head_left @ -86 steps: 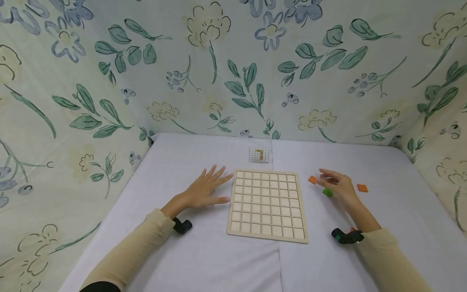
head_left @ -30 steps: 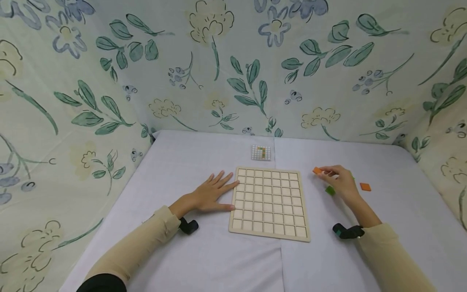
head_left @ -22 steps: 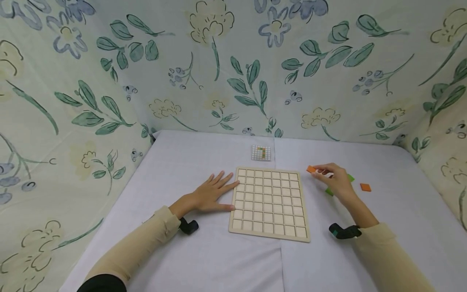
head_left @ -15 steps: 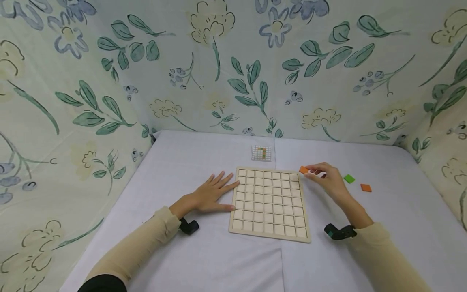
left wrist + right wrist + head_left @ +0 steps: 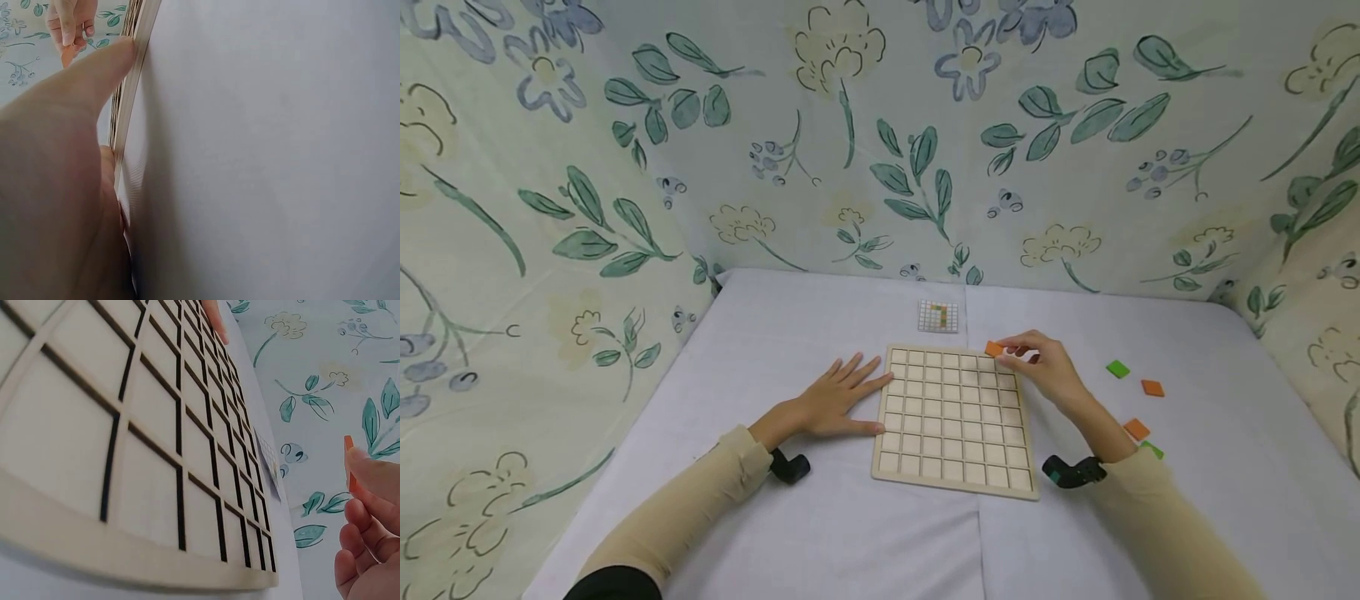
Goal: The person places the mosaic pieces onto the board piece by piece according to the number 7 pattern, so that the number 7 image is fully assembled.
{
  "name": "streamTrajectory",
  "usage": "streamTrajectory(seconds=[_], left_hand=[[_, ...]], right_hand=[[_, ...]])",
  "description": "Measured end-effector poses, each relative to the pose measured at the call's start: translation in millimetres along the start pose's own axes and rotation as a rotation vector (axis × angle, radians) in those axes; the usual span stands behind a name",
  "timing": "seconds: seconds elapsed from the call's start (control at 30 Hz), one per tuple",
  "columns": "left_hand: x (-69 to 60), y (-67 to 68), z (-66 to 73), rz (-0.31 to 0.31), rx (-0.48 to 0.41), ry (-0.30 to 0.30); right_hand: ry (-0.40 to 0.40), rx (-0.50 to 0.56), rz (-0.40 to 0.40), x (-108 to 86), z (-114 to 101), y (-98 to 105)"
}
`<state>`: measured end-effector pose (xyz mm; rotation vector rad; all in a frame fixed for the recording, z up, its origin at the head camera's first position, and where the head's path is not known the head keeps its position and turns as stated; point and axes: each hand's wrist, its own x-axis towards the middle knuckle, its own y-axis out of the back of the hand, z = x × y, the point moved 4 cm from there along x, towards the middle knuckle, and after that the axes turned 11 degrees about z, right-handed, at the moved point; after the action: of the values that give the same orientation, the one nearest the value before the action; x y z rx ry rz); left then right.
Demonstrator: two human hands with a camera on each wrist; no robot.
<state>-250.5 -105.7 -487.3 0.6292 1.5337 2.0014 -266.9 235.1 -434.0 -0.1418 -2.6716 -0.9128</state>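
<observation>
A pale wooden grid board (image 5: 952,412) with square cells lies on the white cloth. The right hand (image 5: 1043,367) pinches an orange square tile (image 5: 994,348) between thumb and fingers over the board's far right corner; in the right wrist view the tile (image 5: 350,464) is seen edge-on, held above the board (image 5: 150,450). Fingers spread, the left hand (image 5: 831,402) lies flat on the cloth, its thumb and a fingertip touching the board's left edge. In the left wrist view the thumb (image 5: 94,75) rests against that edge (image 5: 134,81).
Behind the board lies a small card (image 5: 937,317) printed with a grid and coloured squares. To the right are a green tile (image 5: 1117,368), an orange tile (image 5: 1153,388), another orange tile (image 5: 1137,429) and a green one (image 5: 1152,450) partly behind the right forearm. Floral cloth hangs around.
The right hand has picked up an orange tile from the cloth and carried it left to above the board's far right corner. The left hand has come to touch the board's edge.
</observation>
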Motion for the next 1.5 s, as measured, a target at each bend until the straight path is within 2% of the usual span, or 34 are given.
streamTrajectory(seconds=[0.37, 0.83, 1.13, 1.5], left_hand=[[-2.1, -7.2, -3.3, 0.023, -0.018, -0.001], [-1.8, -11.9, -5.5, 0.077, -0.007, 0.002], [-0.7, -9.8, -4.7, 0.081, -0.01, 0.007], [-1.5, -8.1, -3.9, 0.096, -0.016, 0.0]], right_hand=[[-0.031, 0.107, -0.097, 4.2, -13, -31], [-0.023, 0.18, -0.189, 4.7, -18, -65], [-0.075, 0.163, -0.242, 5.2, -21, -75], [-0.027, 0.139, -0.254, 6.0, -18, -84]])
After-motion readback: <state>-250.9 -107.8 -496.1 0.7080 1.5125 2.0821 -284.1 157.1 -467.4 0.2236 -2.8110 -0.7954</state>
